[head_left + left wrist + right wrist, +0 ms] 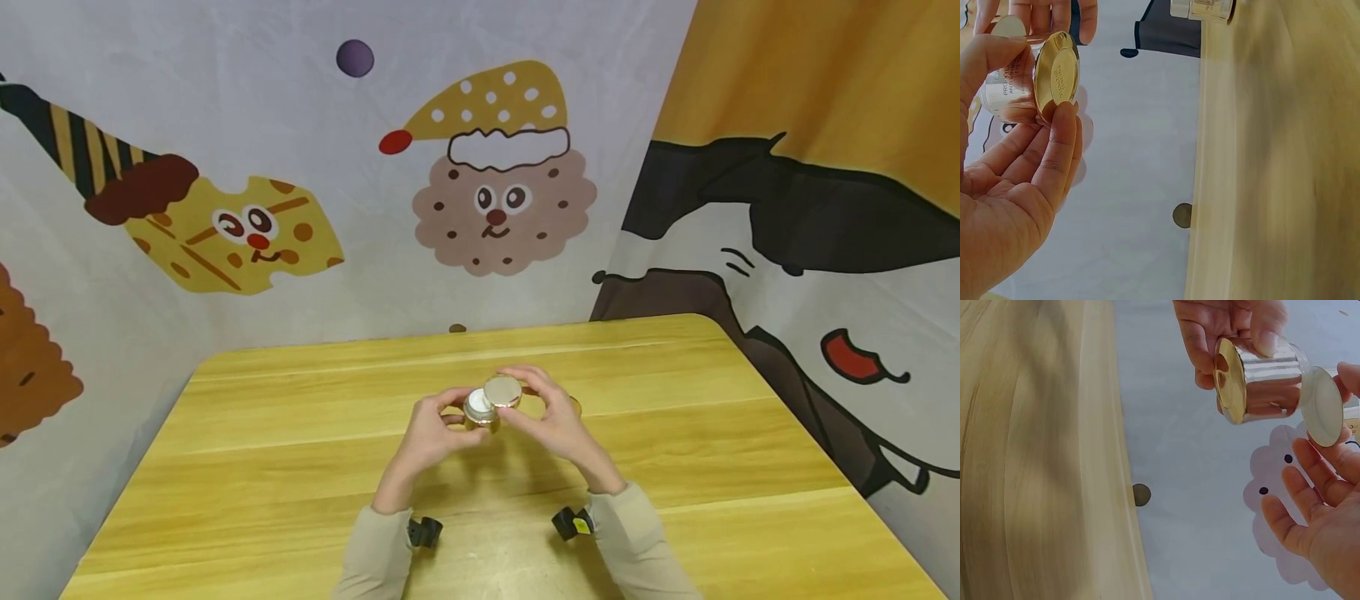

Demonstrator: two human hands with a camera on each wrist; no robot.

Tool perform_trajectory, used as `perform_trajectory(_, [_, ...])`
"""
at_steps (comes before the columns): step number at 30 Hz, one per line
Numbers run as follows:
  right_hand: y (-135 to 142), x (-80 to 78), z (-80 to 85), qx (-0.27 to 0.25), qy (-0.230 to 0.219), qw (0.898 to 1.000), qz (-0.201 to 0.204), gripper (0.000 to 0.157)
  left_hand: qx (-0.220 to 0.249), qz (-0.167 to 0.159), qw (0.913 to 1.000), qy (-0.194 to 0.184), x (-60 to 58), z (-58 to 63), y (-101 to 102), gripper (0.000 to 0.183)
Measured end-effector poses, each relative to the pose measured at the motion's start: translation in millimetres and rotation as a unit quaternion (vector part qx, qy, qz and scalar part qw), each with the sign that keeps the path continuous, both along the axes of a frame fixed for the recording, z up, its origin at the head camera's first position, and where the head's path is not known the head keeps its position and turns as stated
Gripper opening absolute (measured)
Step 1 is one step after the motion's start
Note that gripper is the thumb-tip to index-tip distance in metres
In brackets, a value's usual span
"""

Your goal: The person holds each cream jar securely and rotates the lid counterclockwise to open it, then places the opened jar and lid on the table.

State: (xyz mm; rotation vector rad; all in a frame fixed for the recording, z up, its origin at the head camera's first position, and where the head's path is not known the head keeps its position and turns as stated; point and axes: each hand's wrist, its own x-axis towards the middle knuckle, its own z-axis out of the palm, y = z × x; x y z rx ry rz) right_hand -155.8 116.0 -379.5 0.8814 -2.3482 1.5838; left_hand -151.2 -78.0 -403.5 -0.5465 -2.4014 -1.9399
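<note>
My left hand (pixel 433 435) grips a shiny gold cosmetic cream jar (pixel 480 421) above the table, thumb on one side and fingers on the other. White shows at the jar's mouth. In the left wrist view, the gold jar base (pixel 1063 75) carries small embossed lettering, and dark print runs along the side. My right hand (pixel 557 419) pinches the round gold lid (pixel 502 390) by its rim, tilted beside the jar's mouth. The lid's pale inner side (pixel 1324 407) faces the jar in the right wrist view. Whether lid and jar touch, I cannot tell.
A second gold jar (pixel 1211 9) stands on the wooden table (pixel 285 467), mostly hidden behind my right hand in the head view. Behind the table's far edge hangs a cartoon-printed cloth (pixel 315 150). Each wrist wears a small black camera (pixel 426 532).
</note>
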Motion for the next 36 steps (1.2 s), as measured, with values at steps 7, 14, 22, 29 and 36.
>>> perform_trajectory(7, [5, 1.1, 0.2, -0.002, 0.0, 1.0, -0.009, 0.043, 0.0, 0.017, 0.9998, -0.007, 1.2, -0.7, -5, 0.048])
perform_trajectory(14, [8, 1.3, -0.2, -0.012, 0.005, 1.0, -0.002, 0.044, 0.008, 0.041, 0.999, -0.013, -5.8, -18.4, -12, 0.049])
perform_trajectory(22, [14, 1.5, -2.9, -0.004, 0.002, 1.0, -0.015, 0.044, -0.004, 0.049, 0.9986, -0.02, -2.3, -14.9, -20, 0.048])
perform_trajectory(29, [21, 1.8, -6.5, 0.0, 0.005, 1.0, -0.022, 0.044, -0.003, 0.054, 0.9983, -0.022, -4.6, -28.6, -30, 0.048])
perform_trajectory(36, [28, 2.9, -8.1, 0.001, 0.0, 1.0, -0.028, 0.044, -0.001, 0.059, 0.9977, -0.032, -2.5, -28.8, -37, 0.048])
